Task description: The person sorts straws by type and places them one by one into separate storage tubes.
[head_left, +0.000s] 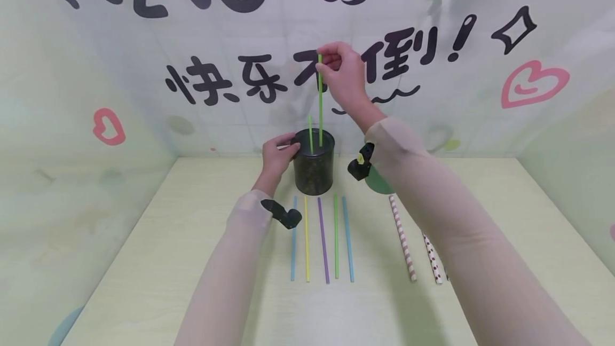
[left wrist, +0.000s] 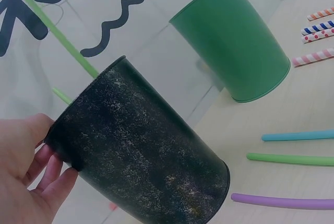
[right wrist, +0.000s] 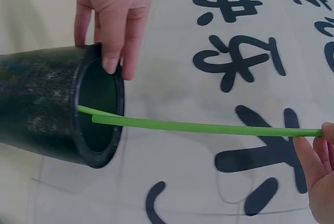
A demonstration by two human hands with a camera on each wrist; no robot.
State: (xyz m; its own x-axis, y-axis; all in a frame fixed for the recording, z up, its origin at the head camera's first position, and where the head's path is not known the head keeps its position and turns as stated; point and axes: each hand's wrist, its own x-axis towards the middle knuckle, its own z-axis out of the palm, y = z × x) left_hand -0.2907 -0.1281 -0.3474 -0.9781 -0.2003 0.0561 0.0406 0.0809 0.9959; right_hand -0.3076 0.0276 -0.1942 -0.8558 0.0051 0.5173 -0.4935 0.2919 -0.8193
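A dark, speckled cylindrical cup (head_left: 314,174) stands at the back of the table. My left hand (head_left: 277,160) grips its left rim, thumb inside the mouth and fingers against the outer wall, as the right wrist view shows. Above the cup my right hand (head_left: 345,73) pinches the upper end of a green straw (head_left: 320,103). That straw hangs nearly upright, its lower end at the cup's mouth; how deep it reaches I cannot tell. Another green straw (head_left: 310,130) leans inside the cup, its top above the rim.
In front of the cup lie a blue straw (head_left: 293,250), a yellow straw (head_left: 307,244), a purple straw (head_left: 323,242), a green straw (head_left: 336,239) and another blue one. A green cup (left wrist: 232,41) stands to the right. Patterned straws, including a pink striped straw (head_left: 402,236), lie nearer.
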